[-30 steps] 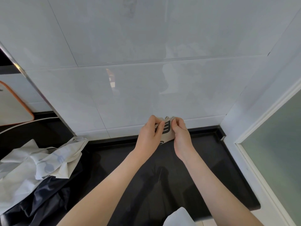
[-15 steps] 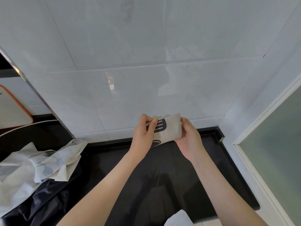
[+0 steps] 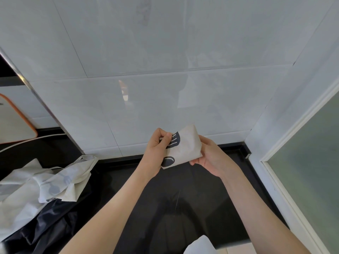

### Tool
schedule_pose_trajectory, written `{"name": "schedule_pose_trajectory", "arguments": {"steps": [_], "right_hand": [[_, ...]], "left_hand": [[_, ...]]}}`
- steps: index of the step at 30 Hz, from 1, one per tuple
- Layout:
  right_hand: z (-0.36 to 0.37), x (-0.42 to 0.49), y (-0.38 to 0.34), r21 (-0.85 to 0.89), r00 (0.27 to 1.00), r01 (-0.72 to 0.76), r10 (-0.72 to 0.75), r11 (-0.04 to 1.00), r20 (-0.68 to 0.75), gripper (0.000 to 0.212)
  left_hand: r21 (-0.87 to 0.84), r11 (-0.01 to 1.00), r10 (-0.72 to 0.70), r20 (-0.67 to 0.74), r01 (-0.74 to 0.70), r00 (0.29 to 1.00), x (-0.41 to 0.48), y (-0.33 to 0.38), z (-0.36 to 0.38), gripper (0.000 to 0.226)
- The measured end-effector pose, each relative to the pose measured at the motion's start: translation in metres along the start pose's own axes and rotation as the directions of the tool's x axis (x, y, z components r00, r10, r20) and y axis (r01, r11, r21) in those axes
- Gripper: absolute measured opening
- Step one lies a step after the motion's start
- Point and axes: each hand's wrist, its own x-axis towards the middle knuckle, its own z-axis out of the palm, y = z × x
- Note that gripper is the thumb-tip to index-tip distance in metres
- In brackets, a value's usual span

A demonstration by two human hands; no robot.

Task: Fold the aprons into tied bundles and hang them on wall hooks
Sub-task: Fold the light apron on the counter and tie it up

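**A:** What are the hands holding?

**B:** A small folded apron bundle (image 3: 185, 146), beige and printed with a dark blue fork and spoon. It is held in the air above the black counter (image 3: 183, 208), close to the white tiled wall (image 3: 165, 52).

**A:** How do the fingers sit on it?

**B:** The left hand (image 3: 158, 144) has its fingers curled, and thumb and forefinger pinch the bundle's left edge near the top. The right hand (image 3: 211, 158) grips the right side. Its fingers are bent round behind the cloth and its thumb is at the lower corner.

**A:** What lies around them?

**B:** On the counter to the left, well apart from the hands, a loose heap of pale aprons (image 3: 45, 184) rests on a dark apron (image 3: 45, 228). A board with an orange rim (image 3: 16, 123) stands at the far left. A frosted glass panel (image 3: 311, 153) is on the right. A scrap of white cloth (image 3: 200, 246) shows at the bottom edge.
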Motion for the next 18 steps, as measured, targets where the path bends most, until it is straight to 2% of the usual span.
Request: {"name": "schedule_pose_trajectory", "arguments": {"steps": [4,8,11,13,15,18], "right_hand": [[0.009,0.001,0.002,-0.224,0.987,0.003,-0.039,0.975,-0.159,0.020],[0.013,-0.001,0.006,-0.233,0.947,0.018,-0.091,0.972,-0.309,0.016],[0.014,-0.004,0.005,-0.296,0.936,0.033,-0.134,0.954,-0.327,0.018],[0.013,-0.007,0.003,-0.276,0.948,0.045,-0.128,0.960,-0.291,0.014],[0.011,-0.010,0.002,-0.163,0.959,0.076,-0.117,0.984,-0.258,0.012],[0.012,-0.015,0.007,-0.004,0.964,0.118,-0.116,0.993,-0.241,0.041]], "left_hand": [[0.232,0.973,0.026,-0.032,-0.018,0.999,-0.003,-0.001,0.005,0.020],[0.440,0.894,0.136,-0.079,-0.088,0.988,-0.004,-0.004,0.007,0.018],[0.584,0.796,0.226,-0.043,-0.159,0.973,-0.004,-0.008,0.008,0.016],[0.645,0.739,0.274,-0.026,-0.193,0.961,-0.003,-0.010,0.009,0.015],[0.680,0.698,0.316,-0.014,-0.223,0.949,-0.002,-0.012,0.009,0.015],[0.706,0.664,0.354,-0.007,-0.246,0.935,-0.001,-0.014,0.012,0.014]]}}
